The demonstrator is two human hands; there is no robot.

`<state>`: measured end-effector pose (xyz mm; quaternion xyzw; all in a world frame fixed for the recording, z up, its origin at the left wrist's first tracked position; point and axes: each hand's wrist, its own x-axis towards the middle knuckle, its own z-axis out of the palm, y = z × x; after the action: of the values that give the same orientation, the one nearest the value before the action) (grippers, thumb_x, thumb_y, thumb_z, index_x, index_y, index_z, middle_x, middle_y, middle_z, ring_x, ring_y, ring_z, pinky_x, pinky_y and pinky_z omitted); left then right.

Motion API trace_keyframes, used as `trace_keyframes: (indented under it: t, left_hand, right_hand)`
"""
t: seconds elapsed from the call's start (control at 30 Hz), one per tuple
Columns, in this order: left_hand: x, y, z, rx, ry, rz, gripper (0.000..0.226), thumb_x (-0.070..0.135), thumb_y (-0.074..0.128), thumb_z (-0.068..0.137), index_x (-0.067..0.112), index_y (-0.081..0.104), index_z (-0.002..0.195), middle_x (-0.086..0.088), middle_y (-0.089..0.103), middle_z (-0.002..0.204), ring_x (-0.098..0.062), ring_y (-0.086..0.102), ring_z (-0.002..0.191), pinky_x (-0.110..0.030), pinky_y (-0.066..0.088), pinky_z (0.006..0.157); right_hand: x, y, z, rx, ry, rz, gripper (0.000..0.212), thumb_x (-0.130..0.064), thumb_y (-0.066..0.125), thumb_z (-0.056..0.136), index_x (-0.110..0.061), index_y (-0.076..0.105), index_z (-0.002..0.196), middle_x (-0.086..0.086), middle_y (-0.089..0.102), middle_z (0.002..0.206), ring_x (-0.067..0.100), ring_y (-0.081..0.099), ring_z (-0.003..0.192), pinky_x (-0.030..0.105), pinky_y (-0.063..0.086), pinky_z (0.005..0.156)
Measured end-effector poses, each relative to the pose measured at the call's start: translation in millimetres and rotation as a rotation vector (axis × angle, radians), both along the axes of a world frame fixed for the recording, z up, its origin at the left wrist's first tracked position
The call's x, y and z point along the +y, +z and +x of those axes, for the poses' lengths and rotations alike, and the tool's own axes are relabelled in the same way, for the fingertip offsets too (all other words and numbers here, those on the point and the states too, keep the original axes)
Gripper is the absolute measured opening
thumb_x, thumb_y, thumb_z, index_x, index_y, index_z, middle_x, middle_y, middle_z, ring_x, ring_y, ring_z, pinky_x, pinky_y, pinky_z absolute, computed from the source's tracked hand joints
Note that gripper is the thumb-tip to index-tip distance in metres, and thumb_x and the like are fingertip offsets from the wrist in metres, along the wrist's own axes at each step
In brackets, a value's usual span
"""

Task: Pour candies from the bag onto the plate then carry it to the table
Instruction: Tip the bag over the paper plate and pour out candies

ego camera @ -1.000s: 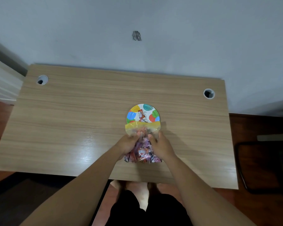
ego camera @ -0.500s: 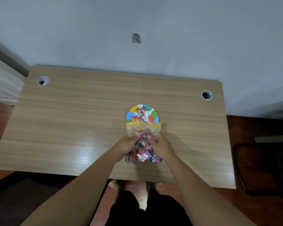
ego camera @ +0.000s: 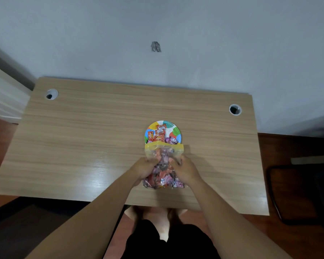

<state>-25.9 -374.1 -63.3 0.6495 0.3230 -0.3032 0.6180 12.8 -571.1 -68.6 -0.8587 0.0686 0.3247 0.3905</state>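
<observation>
A clear bag of candies [ego camera: 164,166] with a yellow zip strip lies tilted on the wooden desk [ego camera: 82,146], its open mouth resting over the near rim of a colourful paper plate [ego camera: 176,130]. Several wrapped candies [ego camera: 157,134], orange and purple, lie on the plate. My left hand [ego camera: 143,169] grips the bag's left side and my right hand [ego camera: 185,170] grips its right side, both around its middle. The rear of the bag bulges with candies between my wrists.
The desk stands against a grey wall, with a round cable hole at the back left [ego camera: 51,94] and one at the back right [ego camera: 235,109]. A dark chair [ego camera: 297,193] stands on the floor to the right. My legs show below the desk's near edge.
More candies have slid out of the bag onto the plate. Both hands have kept their hold on the bag and pushed it slightly toward the plate.
</observation>
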Motion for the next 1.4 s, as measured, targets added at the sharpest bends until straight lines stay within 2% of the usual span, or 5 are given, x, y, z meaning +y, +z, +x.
trace_keyframes:
  t: [0.5,0.67,1.0,1.23,1.4]
  left_hand:
    - [6.1,4.0,-0.9,-0.012,0.020,-0.061,0.044,0.052,0.070,0.096,0.020,0.079,0.124,0.000,0.084,0.119,-0.023,0.078,0.115,-0.049,0.053,0.116]
    - [4.0,9.9,-2.1,-0.023,-0.018,-0.132,0.035,0.040,0.066,0.105,0.013,0.079,0.124,-0.003,0.084,0.120,-0.024,0.074,0.125,-0.038,0.052,0.109]
    - [6.8,12.4,-4.1,0.002,-0.019,-0.120,0.027,0.026,0.070,0.104,0.008,0.078,0.123,-0.012,0.084,0.117,-0.031,0.079,0.115,-0.047,0.057,0.111]
    - [8.7,19.0,-8.9,0.009,-0.001,-0.156,0.025,0.010,0.071,0.102,-0.001,0.076,0.124,-0.014,0.080,0.102,-0.026,0.074,0.087,-0.033,0.059,0.067]
    - [8.4,24.2,-7.9,0.018,0.017,-0.141,0.026,0.010,0.073,0.101,-0.003,0.075,0.124,-0.025,0.081,0.107,-0.026,0.075,0.080,-0.030,0.060,0.054]
  right_hand:
    - [-4.0,15.2,-1.6,-0.024,-0.006,0.040,0.034,-0.044,0.064,0.103,-0.011,0.065,0.100,0.005,0.072,0.098,0.026,0.067,0.095,0.036,0.049,0.082]
    - [-6.2,23.5,-2.4,0.028,-0.006,0.094,0.039,-0.049,0.061,0.102,-0.020,0.070,0.126,-0.003,0.077,0.122,0.019,0.071,0.114,0.036,0.055,0.099]
    - [-6.3,16.9,-0.6,0.067,-0.014,0.046,0.057,-0.063,0.061,0.091,-0.009,0.066,0.109,0.012,0.075,0.105,0.030,0.071,0.095,0.040,0.056,0.085]
    - [-5.2,30.8,-3.5,0.041,-0.019,0.057,0.041,-0.034,0.068,0.104,-0.024,0.042,0.074,-0.007,0.042,0.072,0.010,0.039,0.063,0.029,0.029,0.057]
    - [-8.1,30.6,-6.9,0.063,-0.059,0.093,0.039,-0.047,0.069,0.100,-0.010,0.062,0.095,0.000,0.059,0.085,0.018,0.053,0.073,0.033,0.039,0.066]
